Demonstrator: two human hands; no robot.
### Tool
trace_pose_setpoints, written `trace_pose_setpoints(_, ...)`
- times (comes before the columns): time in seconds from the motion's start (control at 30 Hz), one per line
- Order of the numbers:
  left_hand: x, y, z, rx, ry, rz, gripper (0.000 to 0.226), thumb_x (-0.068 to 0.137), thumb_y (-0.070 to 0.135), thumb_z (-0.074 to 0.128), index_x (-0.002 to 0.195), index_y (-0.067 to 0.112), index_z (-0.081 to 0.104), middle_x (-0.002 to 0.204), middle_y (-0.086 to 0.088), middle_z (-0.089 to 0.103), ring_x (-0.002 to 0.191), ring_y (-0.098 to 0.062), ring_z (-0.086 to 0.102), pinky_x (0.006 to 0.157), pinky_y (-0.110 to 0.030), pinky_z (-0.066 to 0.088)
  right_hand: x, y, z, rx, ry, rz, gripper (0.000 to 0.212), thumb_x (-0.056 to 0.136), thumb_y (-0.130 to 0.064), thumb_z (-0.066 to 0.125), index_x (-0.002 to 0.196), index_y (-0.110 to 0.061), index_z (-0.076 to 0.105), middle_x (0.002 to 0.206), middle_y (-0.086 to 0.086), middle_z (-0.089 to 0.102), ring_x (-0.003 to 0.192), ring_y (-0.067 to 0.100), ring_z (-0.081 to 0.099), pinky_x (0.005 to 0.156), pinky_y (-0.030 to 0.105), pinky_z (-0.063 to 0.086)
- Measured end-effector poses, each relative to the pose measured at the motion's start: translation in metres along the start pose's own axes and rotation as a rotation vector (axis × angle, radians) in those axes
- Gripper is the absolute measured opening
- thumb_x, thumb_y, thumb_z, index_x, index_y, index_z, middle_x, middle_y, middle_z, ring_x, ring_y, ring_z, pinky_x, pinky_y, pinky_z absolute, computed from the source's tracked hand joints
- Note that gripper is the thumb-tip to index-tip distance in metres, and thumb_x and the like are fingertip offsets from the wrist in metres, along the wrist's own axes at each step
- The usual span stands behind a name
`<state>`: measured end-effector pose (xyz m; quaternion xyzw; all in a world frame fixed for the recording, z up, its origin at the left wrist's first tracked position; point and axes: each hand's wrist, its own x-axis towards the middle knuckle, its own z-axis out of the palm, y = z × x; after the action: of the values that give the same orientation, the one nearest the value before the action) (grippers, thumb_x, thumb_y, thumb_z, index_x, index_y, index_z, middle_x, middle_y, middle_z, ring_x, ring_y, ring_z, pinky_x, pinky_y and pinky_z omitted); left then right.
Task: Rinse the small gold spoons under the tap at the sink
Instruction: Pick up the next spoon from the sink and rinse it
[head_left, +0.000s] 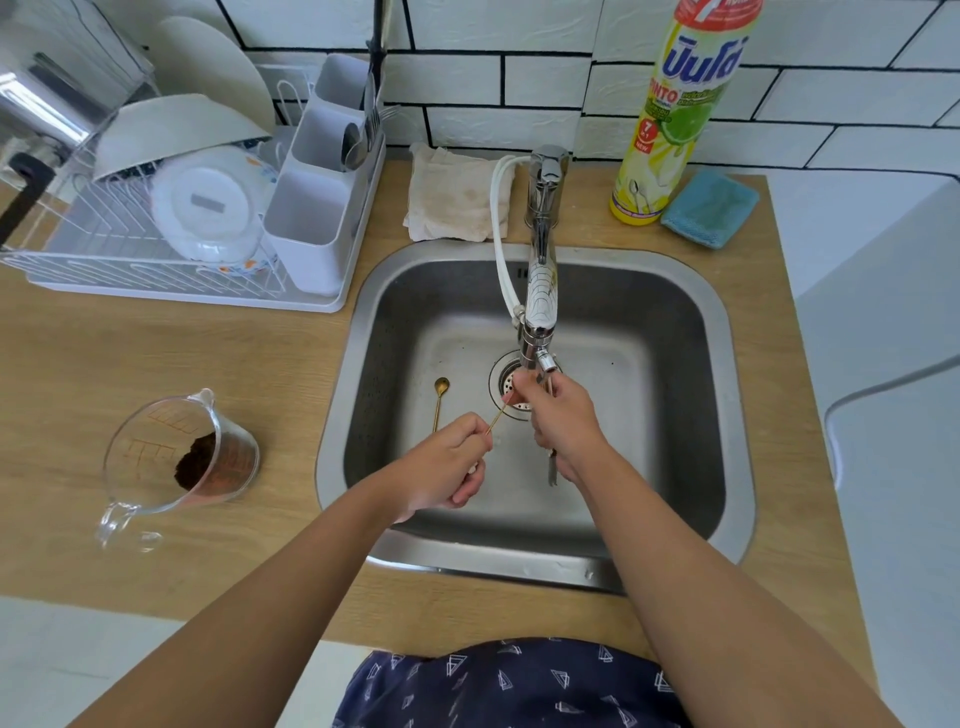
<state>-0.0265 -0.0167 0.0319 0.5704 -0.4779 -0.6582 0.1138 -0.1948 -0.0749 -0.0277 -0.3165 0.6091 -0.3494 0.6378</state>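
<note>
My left hand (447, 467) pinches the thin handle of a small gold spoon (496, 419) over the steel sink (343, 364). The spoon slants up to the right, and its bowl end is hidden among the fingers of my right hand (561, 415). That hand curls round the bowl end right under the outlet of the chrome tap (543, 291), above the drain. A thin grey streak hangs below my right hand; I cannot tell whether it is water. A second gold spoon (440, 400) lies on the sink floor, left of the drain.
A glass measuring jug (182, 457) with brown grounds stands on the wooden counter to the left. Behind it is a white dish rack (156, 218) with bowls and cutlery. A cloth (452, 192), a dish soap bottle (670, 114) and a blue sponge (709, 208) sit behind the sink.
</note>
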Motion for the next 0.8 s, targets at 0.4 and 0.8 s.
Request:
trace_pose_setpoints(0.4, 0.003, -0.008, -0.001, 0.052, 0.060, 0.032, 0.032, 0.108, 0.039, 0.034, 0.095, 0.013, 0.047, 0.053, -0.005, 0.056, 0.044, -0.015, 0.044, 0.047, -0.024, 0.042, 0.001, -0.001, 0.001, -0.071, 0.042, -0.056, 0.016, 0.096, -0.036, 0.067, 0.089, -0.023, 0.070, 0.078, -0.006, 0.080, 0.035, -0.003, 0.047, 0.036, 0.009, 0.032)
trace_pose_setpoints(0.8, -0.003, -0.006, -0.002, -0.348, 0.009, -0.012, 0.026, 0.108, 0.030, 0.040, 0.094, 0.011, 0.049, 0.044, -0.003, 0.042, 0.038, -0.016, 0.034, 0.047, -0.025, 0.035, 0.006, -0.005, -0.009, 0.122, -0.148, 0.030, 0.024, 0.107, -0.030, 0.052, 0.107, -0.015, 0.070, 0.091, 0.009, 0.081, 0.036, 0.004, 0.028, 0.035, 0.018, 0.025)
